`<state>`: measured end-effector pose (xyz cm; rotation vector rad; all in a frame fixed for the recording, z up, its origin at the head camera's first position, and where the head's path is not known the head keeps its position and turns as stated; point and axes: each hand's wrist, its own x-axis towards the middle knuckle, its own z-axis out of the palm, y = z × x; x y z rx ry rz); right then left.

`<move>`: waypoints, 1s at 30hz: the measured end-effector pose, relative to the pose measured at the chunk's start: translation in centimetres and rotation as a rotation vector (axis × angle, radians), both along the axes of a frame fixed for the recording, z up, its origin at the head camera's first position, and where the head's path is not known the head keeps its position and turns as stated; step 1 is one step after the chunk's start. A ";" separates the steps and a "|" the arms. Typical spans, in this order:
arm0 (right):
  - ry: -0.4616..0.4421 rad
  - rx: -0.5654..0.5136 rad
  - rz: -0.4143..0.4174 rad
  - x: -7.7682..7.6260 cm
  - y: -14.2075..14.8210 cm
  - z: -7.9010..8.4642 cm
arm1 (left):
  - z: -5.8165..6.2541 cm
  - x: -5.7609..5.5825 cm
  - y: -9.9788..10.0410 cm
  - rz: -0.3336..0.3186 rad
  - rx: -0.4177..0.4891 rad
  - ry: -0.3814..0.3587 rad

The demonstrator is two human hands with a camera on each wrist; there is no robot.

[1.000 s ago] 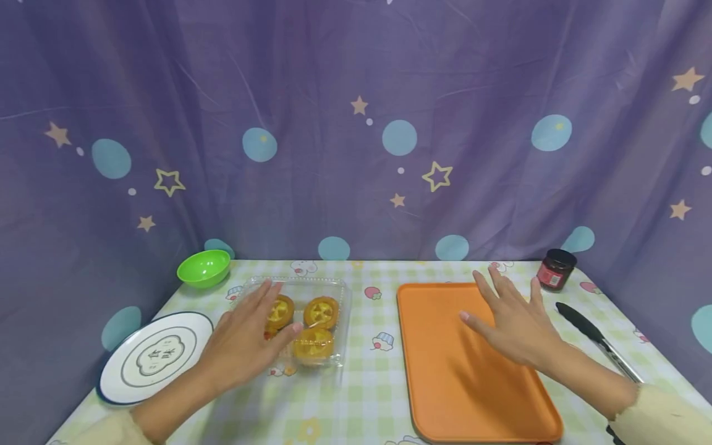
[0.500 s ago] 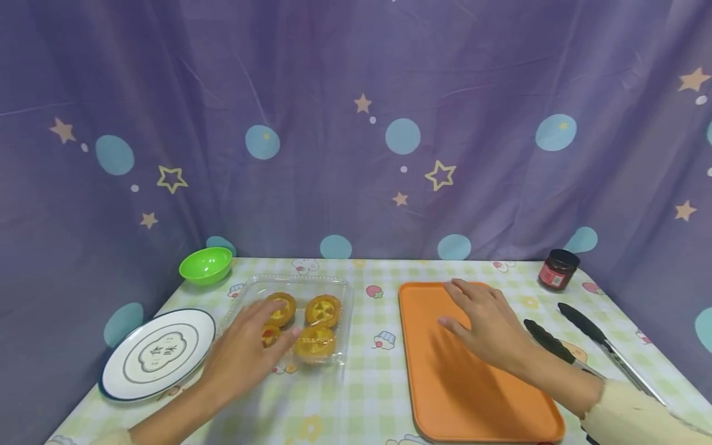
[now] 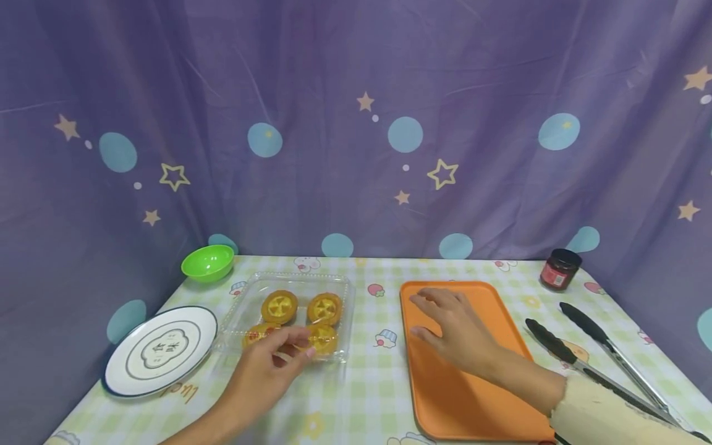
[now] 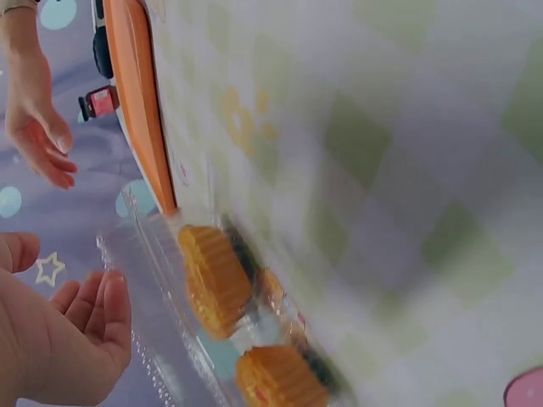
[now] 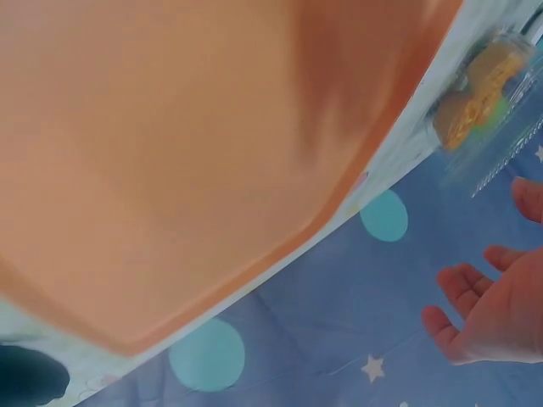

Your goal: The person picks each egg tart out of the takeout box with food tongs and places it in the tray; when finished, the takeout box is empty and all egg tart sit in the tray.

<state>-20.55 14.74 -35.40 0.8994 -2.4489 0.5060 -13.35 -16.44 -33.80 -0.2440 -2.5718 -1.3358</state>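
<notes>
A clear plastic container (image 3: 303, 280) holding several egg tarts (image 3: 280, 306) stands on the table, left of centre. My left hand (image 3: 267, 374) hovers at its near edge, fingers loosely bent and thumb apart, with nothing held. In the left wrist view, the left hand (image 4: 72, 335) is beside the container, and the tarts (image 4: 216, 280) show through its wall. Above the orange tray (image 3: 445, 402) is my right hand (image 3: 458, 334), its fingers relaxed and pointing left. The right wrist view also shows this tray (image 5: 170, 170) below. Whether the container's lid is closed, I cannot tell.
A white plate (image 3: 128, 371) lies at the left, with a green bowl (image 3: 208, 264) behind it. On the right are two black-tipped tongs (image 3: 550, 340) (image 3: 584, 321) and a dark-lidded jar (image 3: 560, 270). A purple curtain (image 3: 356, 80) closes off the back and sides.
My left hand has come down and nearer along the container, its fingers bending more. The right hand has shifted left over the tray, bringing more of the near tongs into sight.
</notes>
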 end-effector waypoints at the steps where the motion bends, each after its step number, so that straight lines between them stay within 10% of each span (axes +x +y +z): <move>1: -0.001 -0.002 0.003 0.0 -0.2 0.0 | 0.0 0.0 0.1 -0.005 0.011 -0.020; 17: -0.121 -0.092 0.100 0.2 -3.3 -0.8 | -3.3 -0.4 -0.4 -0.314 0.317 -0.434; 30: -0.129 -0.130 0.177 0.3 -5.9 -1.4 | -4.2 -0.2 0.5 -0.360 0.495 -0.647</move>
